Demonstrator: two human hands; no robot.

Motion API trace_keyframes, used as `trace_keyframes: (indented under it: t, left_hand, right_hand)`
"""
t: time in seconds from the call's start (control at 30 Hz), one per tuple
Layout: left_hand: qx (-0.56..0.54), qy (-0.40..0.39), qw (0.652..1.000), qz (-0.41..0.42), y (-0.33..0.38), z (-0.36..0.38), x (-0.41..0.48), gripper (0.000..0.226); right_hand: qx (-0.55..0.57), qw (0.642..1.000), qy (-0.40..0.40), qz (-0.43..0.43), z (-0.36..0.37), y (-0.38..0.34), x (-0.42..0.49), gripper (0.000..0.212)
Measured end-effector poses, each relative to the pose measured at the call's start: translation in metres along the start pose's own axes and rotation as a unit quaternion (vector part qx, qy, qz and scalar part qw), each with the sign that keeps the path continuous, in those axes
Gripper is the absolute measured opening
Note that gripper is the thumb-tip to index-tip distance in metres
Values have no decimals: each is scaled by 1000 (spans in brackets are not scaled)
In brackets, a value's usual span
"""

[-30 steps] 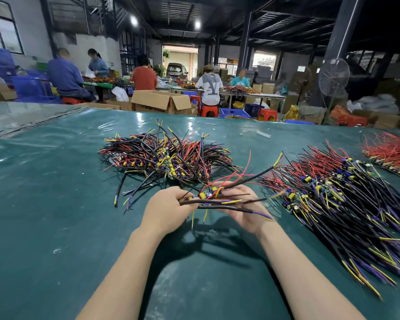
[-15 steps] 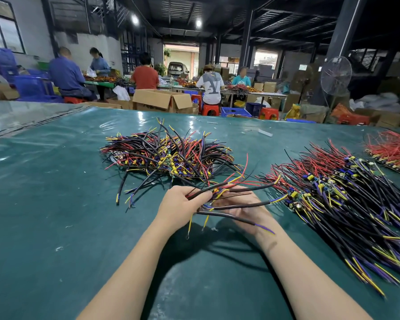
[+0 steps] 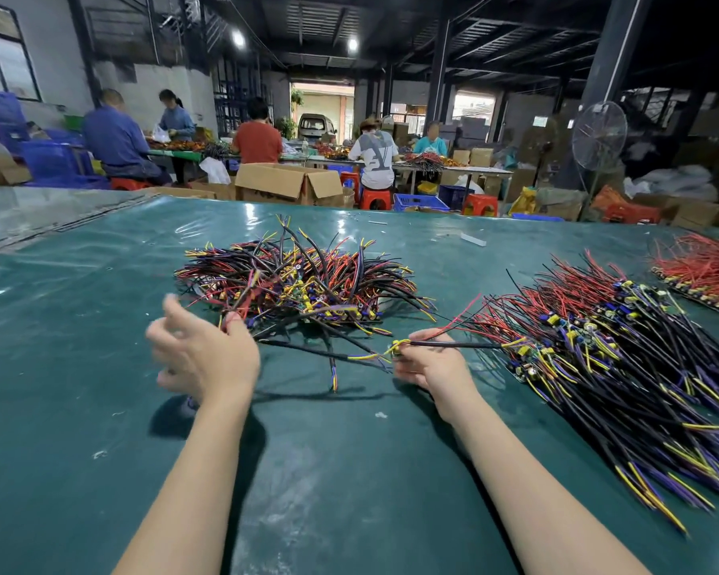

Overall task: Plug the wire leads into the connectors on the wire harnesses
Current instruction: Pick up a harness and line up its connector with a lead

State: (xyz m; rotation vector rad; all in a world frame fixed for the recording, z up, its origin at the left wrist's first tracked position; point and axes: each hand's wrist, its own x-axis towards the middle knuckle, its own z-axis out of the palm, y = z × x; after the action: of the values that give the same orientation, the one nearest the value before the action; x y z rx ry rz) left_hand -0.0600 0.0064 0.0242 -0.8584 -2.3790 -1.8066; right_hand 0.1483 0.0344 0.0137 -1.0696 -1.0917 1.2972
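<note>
My right hand (image 3: 430, 361) pinches a wire harness (image 3: 453, 344) at its yellow connector. Its black cable runs right toward the big sorted pile of black, red and yellow harnesses (image 3: 598, 359), and thin red leads rise from my fingers. My left hand (image 3: 202, 352) is blurred, its fingers spread and holding nothing, at the near left edge of the tangled pile of harnesses (image 3: 299, 284). A black harness with yellow and purple ends (image 3: 328, 356) lies on the green table mat (image 3: 59, 367) between my hands.
A bundle of red leads (image 3: 706, 271) lies at the far right of the mat. Beyond the table's far edge stand an open cardboard box (image 3: 287, 182), stools, crates and a fan (image 3: 598, 134). Several people work at other tables.
My hands have parted. The left hand let go of the harness and swung left toward the tangled pile. The right hand moved right and now pinches a harness at the sorted pile.
</note>
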Motion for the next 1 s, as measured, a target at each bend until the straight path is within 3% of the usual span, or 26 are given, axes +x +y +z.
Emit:
trace_keyframes:
  t: [0.1,0.2,0.27,0.33,0.43,0.53,0.6,0.73,0.8,1.0]
  left_hand:
    - [-18,69,997,17,5,-5,-1,72]
    - [-30,52,987,146,15,-2,-18,57]
    - [-34,-18,962,270,21,4,-38,33]
    - [-69,-184,932,303,24,10,-58,5]
    - [-123,-401,901,114,27,19,-76,19]
    - [-262,-462,840,-110,31,20,-78,20]
    - [-300,-478,805,-181,32,19,-76,18]
    - [-340,-513,741,-269,32,18,-75,17]
    - [-329,-519,736,-283,31,18,-75,21]
    - [-309,-565,730,-227,29,20,-75,16]
  right_hand:
    - [-49,998,-48,-5,2,-1,-2,29]
    - [-69,995,-74,-17,6,-1,-5,32]
    - [-70,994,-74,-40,11,-2,-5,34]
    - [-92,990,-75,-77,14,-2,-6,35]
    - [-144,977,-72,-139,14,0,-6,34]
    - [-152,971,-74,-167,14,0,-6,34]
    - [-162,967,-73,-183,14,1,-6,31]
    - [-166,966,-67,-186,16,0,-8,36]
    - [-170,966,-73,-180,17,-1,-9,35]
    - [-109,987,-78,-84,12,-6,-8,29]
